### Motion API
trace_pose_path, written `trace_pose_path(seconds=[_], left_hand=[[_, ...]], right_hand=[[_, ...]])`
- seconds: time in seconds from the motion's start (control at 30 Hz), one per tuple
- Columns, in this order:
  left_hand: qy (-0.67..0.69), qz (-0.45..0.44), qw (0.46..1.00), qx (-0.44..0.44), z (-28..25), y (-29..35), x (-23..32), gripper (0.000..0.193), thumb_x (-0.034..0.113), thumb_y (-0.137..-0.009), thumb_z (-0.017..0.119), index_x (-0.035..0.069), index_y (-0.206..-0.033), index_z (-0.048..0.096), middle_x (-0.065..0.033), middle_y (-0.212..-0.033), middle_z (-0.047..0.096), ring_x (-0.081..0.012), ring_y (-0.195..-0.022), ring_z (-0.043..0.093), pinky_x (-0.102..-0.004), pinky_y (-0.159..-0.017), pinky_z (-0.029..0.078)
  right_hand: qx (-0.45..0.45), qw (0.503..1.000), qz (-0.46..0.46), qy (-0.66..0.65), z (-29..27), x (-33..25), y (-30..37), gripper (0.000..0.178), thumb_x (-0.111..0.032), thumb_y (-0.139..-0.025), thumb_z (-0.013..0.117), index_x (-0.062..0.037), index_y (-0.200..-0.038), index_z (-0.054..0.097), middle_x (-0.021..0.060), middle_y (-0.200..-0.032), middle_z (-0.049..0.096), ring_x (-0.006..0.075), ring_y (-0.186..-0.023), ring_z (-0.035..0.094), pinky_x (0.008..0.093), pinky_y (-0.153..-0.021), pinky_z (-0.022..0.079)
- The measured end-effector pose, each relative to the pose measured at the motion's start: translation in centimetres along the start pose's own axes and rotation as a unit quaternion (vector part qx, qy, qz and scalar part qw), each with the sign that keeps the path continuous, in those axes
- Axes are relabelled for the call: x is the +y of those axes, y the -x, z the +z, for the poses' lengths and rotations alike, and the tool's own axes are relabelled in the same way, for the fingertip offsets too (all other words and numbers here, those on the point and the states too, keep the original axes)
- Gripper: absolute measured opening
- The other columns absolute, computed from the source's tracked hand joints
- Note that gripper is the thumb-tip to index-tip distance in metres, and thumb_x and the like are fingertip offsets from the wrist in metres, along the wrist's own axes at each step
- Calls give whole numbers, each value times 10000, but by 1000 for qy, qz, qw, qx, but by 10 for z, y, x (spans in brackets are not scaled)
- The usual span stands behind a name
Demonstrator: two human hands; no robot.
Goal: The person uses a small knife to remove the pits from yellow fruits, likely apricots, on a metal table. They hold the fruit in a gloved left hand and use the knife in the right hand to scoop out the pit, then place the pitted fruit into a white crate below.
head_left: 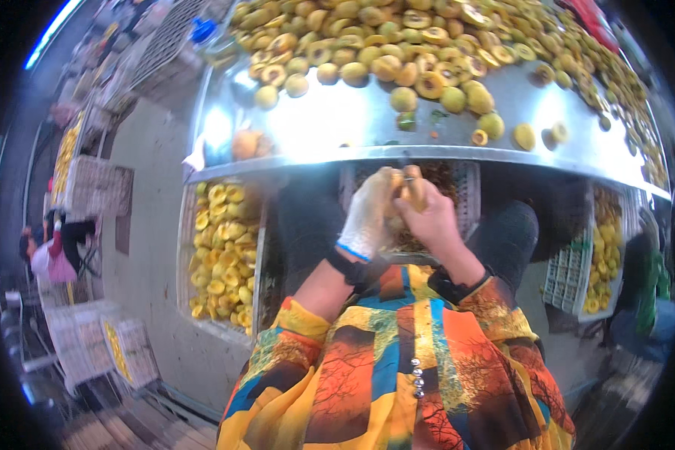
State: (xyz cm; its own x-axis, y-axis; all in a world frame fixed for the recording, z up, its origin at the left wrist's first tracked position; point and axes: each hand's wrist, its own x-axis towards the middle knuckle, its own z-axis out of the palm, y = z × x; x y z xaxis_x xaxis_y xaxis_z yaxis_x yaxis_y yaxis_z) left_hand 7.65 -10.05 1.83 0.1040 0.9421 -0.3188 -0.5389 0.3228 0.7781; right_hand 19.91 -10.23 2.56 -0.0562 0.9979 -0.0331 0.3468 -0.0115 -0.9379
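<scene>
My left hand (367, 214), in a white glove with a blue cuff edge, is closed just beyond the table's near edge. Its fingertips look yellow-stained, and what they grip is blurred. My bare right hand (433, 217) meets it, fingers wrapped round a short tool with a tan handle (415, 191); a dark tip shows beyond the fingers. Under both hands, between my knees, sits a crate (469, 199) holding brown scraps that look like fruit stones. Ahead, a heap of yellow-green halved peaches (386, 67) covers much of the metal table (315, 120), many with stones showing.
A crate of yellow fruit halves (225, 255) stands by my left leg, another (604, 251) by my right. A blue-capped bottle (202, 31) is at the table's far left. More crates (97, 187) line the left side, with a seated person (56, 251) near them.
</scene>
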Motion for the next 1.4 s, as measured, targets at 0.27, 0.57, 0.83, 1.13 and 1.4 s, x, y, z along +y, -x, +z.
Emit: trace_pose_path(seconds=[0.27,0.57,0.83,1.13,1.4], left_hand=[[42,-9,999,22,1,8,-1,237,260,-887,524,56,-997,570,-36,-921,570,-144,-814,564,-282,-706,470],[110,55,989,88,-31,-7,9,336,376,-862,539,61,-977,540,-92,-869,586,-206,-804,592,-304,-650,507],[107,62,990,66,-24,-9,7,392,294,-880,535,1,-1137,485,-153,-965,579,-255,-857,584,-343,-769,486],[-134,170,971,100,-6,-1,4,423,330,-910,474,-1,-1173,479,-144,-1053,580,-231,-965,573,-336,-849,470],[-6,60,996,69,-23,-9,5,339,278,-895,478,-17,-1057,516,-149,-879,584,-244,-739,592,-331,-678,500]], right_hand=[[-28,998,34,-43,-6,14,-3,141,-68,-797,634,-7,-910,575,18,-788,614,74,-699,556,250,-635,474],[-113,980,51,157,1,-17,11,450,-334,-757,687,39,-901,482,266,-743,599,420,-745,610,434,-631,486],[-151,975,49,158,9,-8,18,340,-260,-838,575,41,-893,425,286,-719,581,464,-723,571,507,-635,453],[-119,975,109,154,17,-19,26,287,-193,-840,554,45,-906,408,287,-716,579,460,-725,575,509,-656,456],[-195,961,90,177,16,-15,26,249,-146,-816,555,57,-881,427,295,-735,580,443,-721,586,497,-646,467]])
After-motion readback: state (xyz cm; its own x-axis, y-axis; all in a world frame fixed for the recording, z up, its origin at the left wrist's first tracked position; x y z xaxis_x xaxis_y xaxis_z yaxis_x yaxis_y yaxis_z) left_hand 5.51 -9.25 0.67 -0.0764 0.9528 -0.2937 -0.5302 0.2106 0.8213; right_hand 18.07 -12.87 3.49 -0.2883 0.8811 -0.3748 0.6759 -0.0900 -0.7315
